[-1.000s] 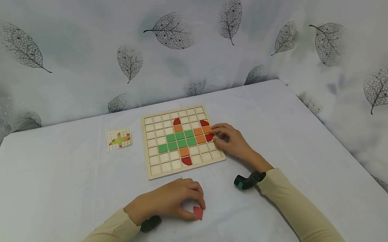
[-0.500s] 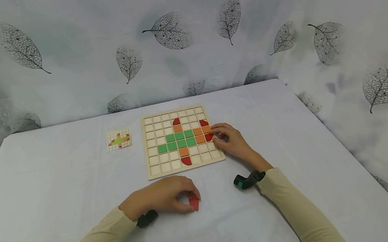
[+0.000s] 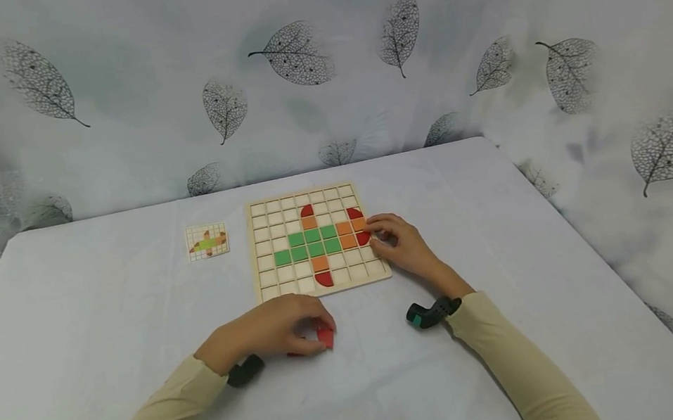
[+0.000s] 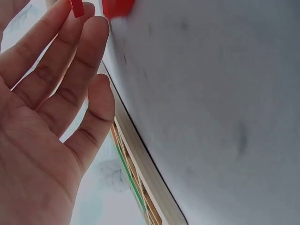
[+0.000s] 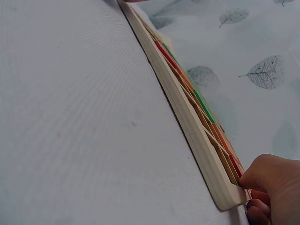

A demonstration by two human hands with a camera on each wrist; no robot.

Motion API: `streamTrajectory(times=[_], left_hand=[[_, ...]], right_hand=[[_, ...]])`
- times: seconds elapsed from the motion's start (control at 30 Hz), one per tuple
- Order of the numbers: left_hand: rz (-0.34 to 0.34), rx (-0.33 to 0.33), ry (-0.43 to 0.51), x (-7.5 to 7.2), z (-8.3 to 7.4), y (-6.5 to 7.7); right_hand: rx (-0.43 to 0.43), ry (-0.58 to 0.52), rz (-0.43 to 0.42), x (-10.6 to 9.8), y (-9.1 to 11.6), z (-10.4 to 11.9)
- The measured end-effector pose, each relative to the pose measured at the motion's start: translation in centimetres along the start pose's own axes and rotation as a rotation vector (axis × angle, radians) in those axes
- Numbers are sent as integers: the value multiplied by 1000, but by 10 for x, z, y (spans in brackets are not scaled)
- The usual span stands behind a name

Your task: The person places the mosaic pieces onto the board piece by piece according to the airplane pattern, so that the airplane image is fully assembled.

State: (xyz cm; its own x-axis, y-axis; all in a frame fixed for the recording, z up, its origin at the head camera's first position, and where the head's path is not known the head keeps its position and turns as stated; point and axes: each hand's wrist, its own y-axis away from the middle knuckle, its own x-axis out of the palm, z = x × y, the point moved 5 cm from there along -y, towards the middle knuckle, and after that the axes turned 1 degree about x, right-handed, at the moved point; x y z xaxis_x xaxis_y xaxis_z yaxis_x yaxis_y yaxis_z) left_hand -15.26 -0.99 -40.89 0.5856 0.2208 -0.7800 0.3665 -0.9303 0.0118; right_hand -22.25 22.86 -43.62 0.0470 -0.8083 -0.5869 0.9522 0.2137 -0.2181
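Note:
Between thumb and fingertips, my left hand (image 3: pixel 278 325) pinches a red tile (image 3: pixel 326 338) just in front of the board. The same tile (image 4: pixel 76 8) shows at the fingertips in the left wrist view. Another red piece (image 3: pixel 294 354) peeks out under the thumb, mostly hidden. My right hand (image 3: pixel 401 244) grips the right edge of the wooden grid board (image 3: pixel 275 204), its curled fingers (image 5: pixel 257 176) at the rim near a corner. Green square tiles (image 3: pixel 315 249), orange squares (image 3: pixel 320 264) and red rounded pieces (image 3: pixel 324 280) lie in the board's cells, forming a plane-like shape.
A small pattern card (image 3: pixel 207 241) with a similar coloured figure lies left of the board. Everything rests on a white-covered table (image 3: pixel 100 305). Behind it hangs a curtain (image 3: pixel 152 71) printed with leaves.
My left hand has moved up and to the left toward the board, carrying the red tile. A second red piece now shows beneath it. My right hand has stayed at the board's edge.

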Motion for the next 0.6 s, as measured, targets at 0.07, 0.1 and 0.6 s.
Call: streamTrajectory(times=[0.07,0.1,0.6], left_hand=[[-11,-9,8,-2,2,2],[-16,-13,11,-3,2,3],[-151,-78,13,-26,22,16]], right_hand=[[-2,-3,0,0,0,0],[-7,-1,-1,0,0,0],[6,0,1,0,0,-1]])
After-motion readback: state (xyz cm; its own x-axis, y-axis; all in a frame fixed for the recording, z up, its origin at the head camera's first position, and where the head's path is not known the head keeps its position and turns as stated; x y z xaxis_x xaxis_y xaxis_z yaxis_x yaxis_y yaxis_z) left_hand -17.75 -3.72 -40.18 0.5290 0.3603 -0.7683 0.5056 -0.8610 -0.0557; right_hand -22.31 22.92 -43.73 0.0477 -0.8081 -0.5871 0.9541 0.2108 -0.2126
